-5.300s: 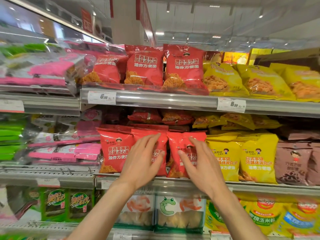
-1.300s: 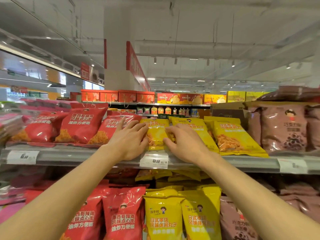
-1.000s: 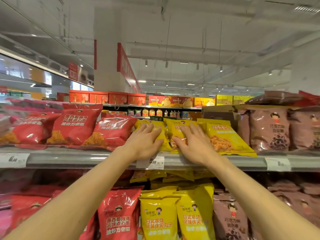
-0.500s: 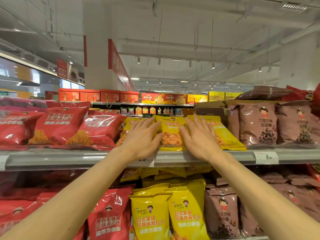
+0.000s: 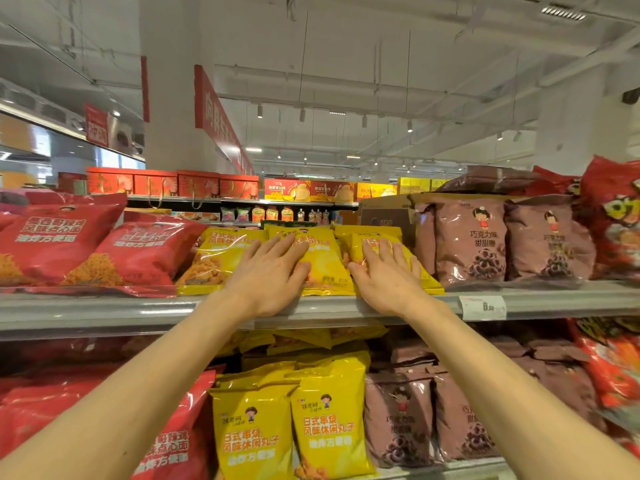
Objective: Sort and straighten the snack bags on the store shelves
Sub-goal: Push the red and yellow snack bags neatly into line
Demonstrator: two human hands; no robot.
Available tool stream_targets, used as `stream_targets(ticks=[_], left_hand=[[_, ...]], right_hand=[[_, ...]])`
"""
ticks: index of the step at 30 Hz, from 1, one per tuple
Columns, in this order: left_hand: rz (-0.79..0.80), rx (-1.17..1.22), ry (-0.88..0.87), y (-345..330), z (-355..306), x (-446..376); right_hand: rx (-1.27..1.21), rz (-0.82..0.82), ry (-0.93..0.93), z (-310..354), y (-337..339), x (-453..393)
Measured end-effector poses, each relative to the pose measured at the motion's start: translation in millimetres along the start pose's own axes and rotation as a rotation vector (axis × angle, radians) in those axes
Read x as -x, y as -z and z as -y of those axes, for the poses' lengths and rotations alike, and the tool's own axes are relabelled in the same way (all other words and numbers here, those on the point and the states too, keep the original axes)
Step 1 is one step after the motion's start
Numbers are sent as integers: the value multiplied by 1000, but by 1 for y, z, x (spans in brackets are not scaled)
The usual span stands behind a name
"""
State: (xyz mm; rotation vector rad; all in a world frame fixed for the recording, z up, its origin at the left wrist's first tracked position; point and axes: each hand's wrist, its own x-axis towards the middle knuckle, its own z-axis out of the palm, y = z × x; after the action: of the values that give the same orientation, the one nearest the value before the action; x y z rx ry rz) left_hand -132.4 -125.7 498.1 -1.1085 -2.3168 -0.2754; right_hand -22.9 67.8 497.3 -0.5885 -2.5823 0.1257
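Along the grey top shelf (image 5: 104, 311), both flat, straight-fingered hands press yellow snack bags (image 5: 325, 261) at its front edge, left hand (image 5: 268, 277) touching the middle bag, right hand (image 5: 388, 278) its neighbour beside brown bags (image 5: 471, 237).

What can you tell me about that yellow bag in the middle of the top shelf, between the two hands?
The middle yellow bag is a glossy, puffy plastic snack pouch with red and white print on its front. It leans back on the top shelf, its bottom seam at the front lip. The left hand lies flat on its left side with straight fingers. Yellow bags flank it; the right hand rests on the right one.
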Motion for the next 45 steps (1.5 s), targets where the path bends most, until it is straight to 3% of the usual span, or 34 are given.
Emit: stream_targets(ticks=[7,16,23,30,38,45], left_hand=[[-144,13,18,2,-10,7],[36,45,10,1,-12,3],[-108,94,-7,-1,-12,11],[-117,80,-19,-6,-10,13],[-123,76,7,-3,-15,14],[-142,80,79,4,-32,13]], right_hand=[[-82,-83,-20,-5,1,8],[-19,-27,-64,-3,-1,12],[-60,-95,-61,-3,-9,19],[-92,-164,-75,-3,-15,28],[-77,-101,-35,-8,-9,29],[-132,-108,156,-38,15,34]])
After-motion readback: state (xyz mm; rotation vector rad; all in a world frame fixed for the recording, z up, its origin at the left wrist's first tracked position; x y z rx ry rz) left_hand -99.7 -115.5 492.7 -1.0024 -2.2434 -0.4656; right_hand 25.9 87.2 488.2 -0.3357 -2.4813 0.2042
